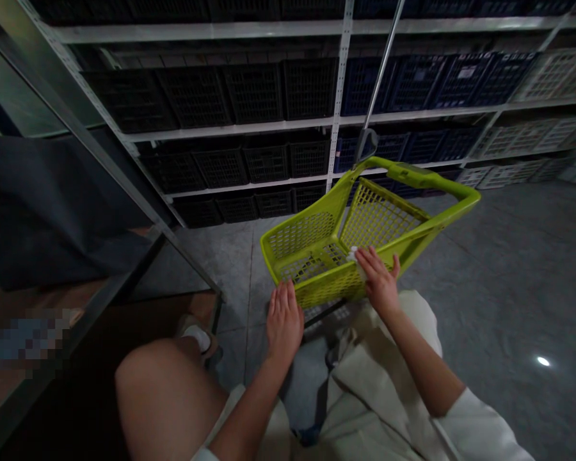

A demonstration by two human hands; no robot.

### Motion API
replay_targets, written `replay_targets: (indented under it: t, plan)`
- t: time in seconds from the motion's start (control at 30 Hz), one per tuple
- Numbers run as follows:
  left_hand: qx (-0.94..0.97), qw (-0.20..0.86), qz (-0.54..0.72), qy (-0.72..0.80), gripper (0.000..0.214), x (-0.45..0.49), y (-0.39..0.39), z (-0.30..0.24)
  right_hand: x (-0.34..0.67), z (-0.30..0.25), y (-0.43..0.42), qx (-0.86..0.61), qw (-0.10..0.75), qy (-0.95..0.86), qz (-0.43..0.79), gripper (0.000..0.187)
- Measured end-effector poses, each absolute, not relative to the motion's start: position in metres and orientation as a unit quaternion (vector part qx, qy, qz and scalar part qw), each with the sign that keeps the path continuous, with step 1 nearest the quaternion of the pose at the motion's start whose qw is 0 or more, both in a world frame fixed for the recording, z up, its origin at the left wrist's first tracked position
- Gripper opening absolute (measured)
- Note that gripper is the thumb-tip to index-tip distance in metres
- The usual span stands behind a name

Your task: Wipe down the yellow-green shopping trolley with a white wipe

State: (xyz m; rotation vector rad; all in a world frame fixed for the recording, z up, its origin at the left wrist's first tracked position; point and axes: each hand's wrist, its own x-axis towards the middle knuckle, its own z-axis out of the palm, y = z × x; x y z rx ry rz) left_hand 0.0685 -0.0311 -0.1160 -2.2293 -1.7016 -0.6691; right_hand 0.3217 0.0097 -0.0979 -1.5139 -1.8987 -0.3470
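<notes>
Lime-green plastic shopping trolley (312, 240) stood on a grey floor (480, 275), before steel shelving (338, 83) stacked with dark plastic crates (254, 93). Right hand (379, 282) rested against the trolley's near wall, fingers (372, 264) lightly curved, a small white cloth (354, 257) at the fingertips; whether it was gripped could not be told. Left hand (284, 323) was open, fingers (283, 298) released, beside the trolley's lower edge; contact was unclear.

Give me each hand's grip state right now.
Left hand: open, holding nothing.
Right hand: holding a white cloth against the lime-green plastic basket.
</notes>
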Motion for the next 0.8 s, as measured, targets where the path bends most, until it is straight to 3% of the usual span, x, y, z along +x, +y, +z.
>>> replay_targets:
  t: [0.17, 0.33, 0.47, 0.63, 0.8]
  plan:
    - [-0.752, 0.115, -0.219, -0.611, 0.061, 0.069, -0.039, -0.109, 0.252, -0.101, -0.007, -0.597, 0.354, -0.713, -0.102, 0.081]
    - [-0.745, 0.126, -0.229, -0.614, 0.064, 0.061, -0.044, -0.111, 0.179, -0.103, -0.023, -0.507, 0.324, -0.796, -0.060, 0.069]
    - [-0.740, 0.119, -0.226, -0.623, 0.066, 0.057, -0.045, -0.109, 0.216, -0.096, -0.015, -0.470, 0.291, -0.829, -0.080, 0.070]
    - [-0.741, 0.105, -0.225, -0.624, 0.067, 0.061, -0.048, -0.103, 0.284, -0.086, -0.007, -0.582, 0.313, -0.742, -0.116, 0.080]
    - [-0.744, 0.091, -0.243, -0.616, 0.073, 0.070, -0.052, -0.112, 0.224, -0.096, -0.024, -0.580, 0.343, -0.734, -0.081, 0.078]
